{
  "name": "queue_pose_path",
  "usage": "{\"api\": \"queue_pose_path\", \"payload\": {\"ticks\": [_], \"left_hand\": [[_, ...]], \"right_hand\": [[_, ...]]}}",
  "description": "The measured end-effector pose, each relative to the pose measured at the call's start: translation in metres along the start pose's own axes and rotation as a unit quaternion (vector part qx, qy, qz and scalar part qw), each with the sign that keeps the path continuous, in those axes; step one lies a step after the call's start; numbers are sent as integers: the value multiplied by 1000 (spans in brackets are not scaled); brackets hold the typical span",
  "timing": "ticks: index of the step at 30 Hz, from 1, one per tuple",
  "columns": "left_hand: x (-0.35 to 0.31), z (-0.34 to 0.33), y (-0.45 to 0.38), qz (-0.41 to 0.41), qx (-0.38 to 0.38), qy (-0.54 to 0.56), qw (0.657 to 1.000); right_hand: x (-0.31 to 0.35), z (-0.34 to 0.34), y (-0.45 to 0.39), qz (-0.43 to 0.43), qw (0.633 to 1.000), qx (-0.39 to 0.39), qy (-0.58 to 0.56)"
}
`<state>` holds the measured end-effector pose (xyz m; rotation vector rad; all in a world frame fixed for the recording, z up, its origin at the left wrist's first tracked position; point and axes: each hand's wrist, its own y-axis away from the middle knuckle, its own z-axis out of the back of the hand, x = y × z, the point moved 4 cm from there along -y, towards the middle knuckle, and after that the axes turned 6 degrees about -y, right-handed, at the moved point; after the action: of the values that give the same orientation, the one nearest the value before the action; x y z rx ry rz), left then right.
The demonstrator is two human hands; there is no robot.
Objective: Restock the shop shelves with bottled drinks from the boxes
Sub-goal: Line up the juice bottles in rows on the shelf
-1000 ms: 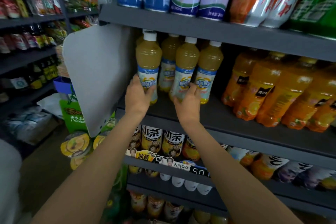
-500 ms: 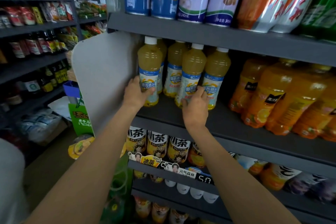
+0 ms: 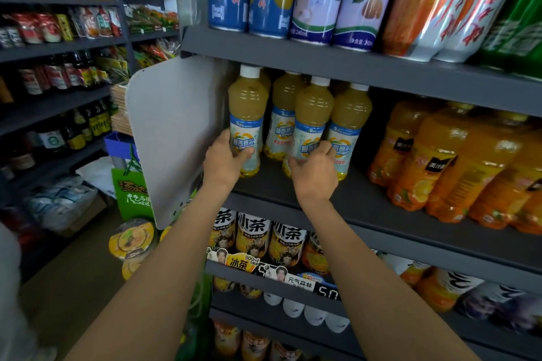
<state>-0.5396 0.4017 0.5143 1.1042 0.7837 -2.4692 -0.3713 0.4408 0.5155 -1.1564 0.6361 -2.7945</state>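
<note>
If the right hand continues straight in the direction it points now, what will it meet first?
The right hand already grips a front yellow juice bottle. Pushed straight on, it would probably press that bottle into the second-row bottle just behind; the gap between them is hard to judge.

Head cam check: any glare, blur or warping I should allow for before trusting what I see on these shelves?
Head view: glare streaks the silver cans on the top shelf; wide-angle bending tilts shelf edges and the orange bottles at right, which look soft; the shelf back behind the yellow bottles is in shadow; both hands, left and right, are sharp.
</note>
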Motion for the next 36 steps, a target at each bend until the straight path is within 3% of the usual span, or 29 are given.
{"api": "queue_pose_path", "payload": {"ticks": [2, 4, 7, 9, 12, 15, 18, 25, 30, 32, 34, 36], "left_hand": [[-1, -2, 2, 4, -20, -10, 1000], [-8, -3, 14, 11, -105, -47, 993], [-40, -10, 45, -90, -225, -40, 969], [-61, -25, 52, -176, -184, -1, 967], [-75, -50, 40, -145, -66, 35, 987], [-80, -69, 27, -84, 10, 26, 996], [-81, -73, 20, -49, 24, -12, 998], [-71, -55, 15, -28, 35, -44, 998], [-64, -38, 14, -12, 27, -57, 998], [-63, -37, 14, -17, 30, -59, 998], [-61, -38, 14, -26, 31, -60, 997], [-58, -38, 12, -38, 27, -57, 997]], "right_hand": [[-1, 4, 3, 8, 1000, -10, -2], [-2, 9, 4, 18, 1000, -7, 5], [-5, 18, 3, 62, 998, 14, 13], [-11, 32, 2, 99, 995, -12, -7], [-31, 60, -11, 68, 991, -97, -68], [-49, 56, -38, -15, 995, -6, -102], [-48, 42, -48, -21, 987, 71, -144], [-65, 60, -32, -39, 998, -31, -40], [-69, 69, -28, -45, 996, -48, -66], [-63, 75, -13, -4, 991, -114, -74], [-46, 77, 11, 101, 975, -180, -79], [-26, 60, 25, 204, 966, -137, -84]]}}
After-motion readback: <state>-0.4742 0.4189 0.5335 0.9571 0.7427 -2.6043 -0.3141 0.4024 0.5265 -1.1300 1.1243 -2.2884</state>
